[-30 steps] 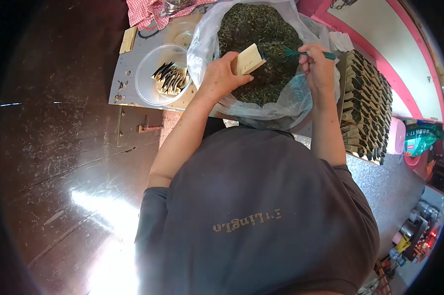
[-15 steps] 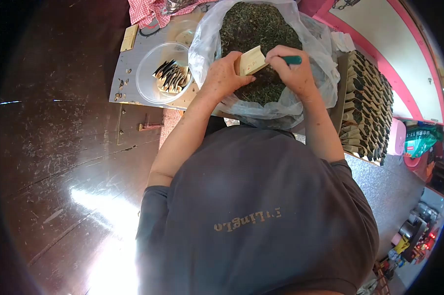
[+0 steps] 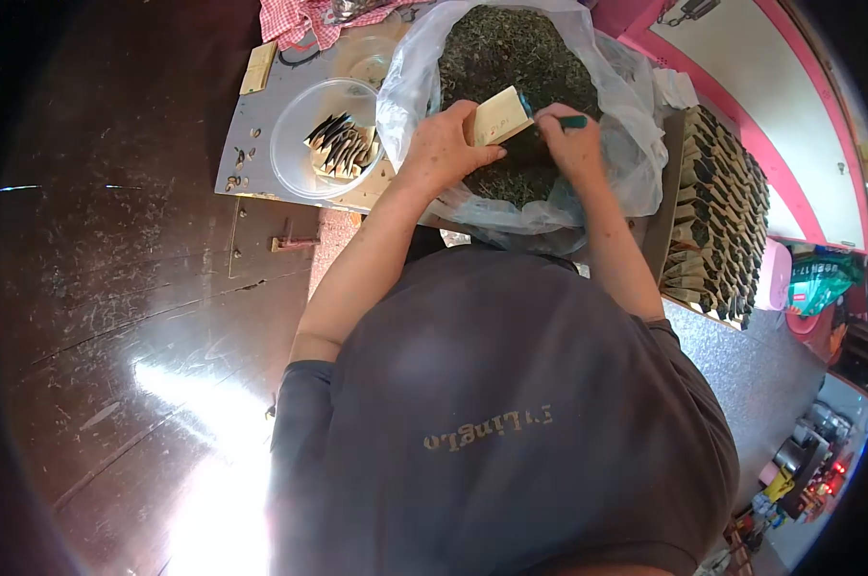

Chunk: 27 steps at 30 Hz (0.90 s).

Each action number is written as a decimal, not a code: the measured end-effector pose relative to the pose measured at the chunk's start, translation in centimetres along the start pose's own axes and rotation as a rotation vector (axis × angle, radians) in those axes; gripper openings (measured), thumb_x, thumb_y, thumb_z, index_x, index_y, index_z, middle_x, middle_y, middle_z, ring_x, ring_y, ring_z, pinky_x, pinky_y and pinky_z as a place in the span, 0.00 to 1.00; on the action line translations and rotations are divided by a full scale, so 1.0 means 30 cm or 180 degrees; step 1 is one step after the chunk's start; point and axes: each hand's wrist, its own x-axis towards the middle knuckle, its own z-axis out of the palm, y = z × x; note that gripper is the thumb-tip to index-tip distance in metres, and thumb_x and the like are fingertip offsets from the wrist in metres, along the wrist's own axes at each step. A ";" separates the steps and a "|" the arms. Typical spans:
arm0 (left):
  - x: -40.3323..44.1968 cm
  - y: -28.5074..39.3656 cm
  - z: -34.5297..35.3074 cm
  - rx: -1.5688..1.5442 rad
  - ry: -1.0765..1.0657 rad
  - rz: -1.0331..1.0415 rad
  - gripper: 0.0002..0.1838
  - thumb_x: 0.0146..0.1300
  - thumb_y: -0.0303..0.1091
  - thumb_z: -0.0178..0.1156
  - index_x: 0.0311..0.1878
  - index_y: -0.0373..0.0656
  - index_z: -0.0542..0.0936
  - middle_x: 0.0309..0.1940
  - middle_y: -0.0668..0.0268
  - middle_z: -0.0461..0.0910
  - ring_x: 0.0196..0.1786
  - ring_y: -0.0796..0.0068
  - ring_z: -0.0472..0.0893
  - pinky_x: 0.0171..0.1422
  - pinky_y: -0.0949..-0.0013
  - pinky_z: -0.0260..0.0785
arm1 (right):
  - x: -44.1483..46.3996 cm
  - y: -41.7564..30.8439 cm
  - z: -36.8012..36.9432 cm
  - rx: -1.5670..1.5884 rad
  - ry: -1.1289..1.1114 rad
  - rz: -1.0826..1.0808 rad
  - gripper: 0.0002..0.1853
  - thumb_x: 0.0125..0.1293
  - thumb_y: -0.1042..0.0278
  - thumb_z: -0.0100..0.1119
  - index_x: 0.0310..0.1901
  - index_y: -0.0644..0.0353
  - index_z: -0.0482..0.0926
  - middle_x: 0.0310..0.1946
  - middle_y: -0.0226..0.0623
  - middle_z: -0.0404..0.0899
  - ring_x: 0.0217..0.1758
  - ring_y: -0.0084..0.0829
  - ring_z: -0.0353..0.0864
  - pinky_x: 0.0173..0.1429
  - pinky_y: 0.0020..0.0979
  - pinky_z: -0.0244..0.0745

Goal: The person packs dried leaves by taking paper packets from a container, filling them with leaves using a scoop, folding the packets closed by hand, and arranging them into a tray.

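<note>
My left hand (image 3: 444,151) is closed on a small cream paper packet (image 3: 500,117) with faint writing on its face. The packet's upper right end is open, and something bluish shows at its mouth. My right hand (image 3: 574,152) grips a tool by its green handle (image 3: 573,122); the tool's working end, close to the packet's mouth, cannot be made out clearly. Both hands are over a heap of dried, chopped green-brown leaves (image 3: 511,48), which fills a clear plastic bag (image 3: 402,96) with its rim folded open.
At left on the table (image 3: 237,144) stands a round clear tub (image 3: 285,144) holding several packets with dark contents (image 3: 343,144). A stack of flat packets (image 3: 258,67) lies behind it. To my right, rows of filled packets (image 3: 717,211) crowd a tray beside a pink-and-white cabinet (image 3: 780,96).
My right hand has drawn slightly away from the packet's mouth, where a bluish bit now shows. My left hand keeps its hold on the packet.
</note>
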 end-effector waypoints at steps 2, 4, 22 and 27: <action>-0.002 -0.005 0.004 0.0033 0.0042 0.0016 0.30 0.44 0.45 0.76 0.50 0.42 0.77 0.33 0.59 0.82 0.37 0.62 0.81 0.44 0.64 0.72 | -0.005 0.020 0.050 0.0345 -0.0172 0.0190 0.09 0.60 0.68 0.53 0.32 0.62 0.81 0.19 0.28 0.76 0.21 0.18 0.71 0.25 0.22 0.65; -0.002 -0.004 0.005 0.0034 0.0016 -0.0011 0.30 0.44 0.45 0.76 0.50 0.42 0.77 0.33 0.58 0.82 0.37 0.62 0.81 0.44 0.64 0.72 | -0.008 0.018 0.066 0.0600 -0.0258 0.0621 0.10 0.59 0.65 0.53 0.33 0.61 0.81 0.19 0.29 0.77 0.18 0.18 0.70 0.21 0.22 0.63; -0.003 0.004 0.001 -0.0051 -0.0056 -0.0079 0.31 0.43 0.44 0.76 0.50 0.41 0.76 0.38 0.53 0.82 0.44 0.52 0.81 0.50 0.57 0.73 | 0.019 -0.152 -0.178 0.1772 0.0130 0.0345 0.09 0.57 0.69 0.54 0.29 0.62 0.82 0.16 0.29 0.75 0.16 0.16 0.65 0.20 0.19 0.56; -0.010 0.010 -0.002 0.0094 -0.0071 -0.0013 0.32 0.44 0.43 0.77 0.52 0.42 0.76 0.37 0.56 0.82 0.41 0.59 0.82 0.47 0.62 0.73 | 0.005 -0.188 -0.103 0.1052 -0.0253 0.0105 0.08 0.59 0.69 0.54 0.30 0.62 0.82 0.17 0.28 0.73 0.17 0.16 0.65 0.22 0.20 0.57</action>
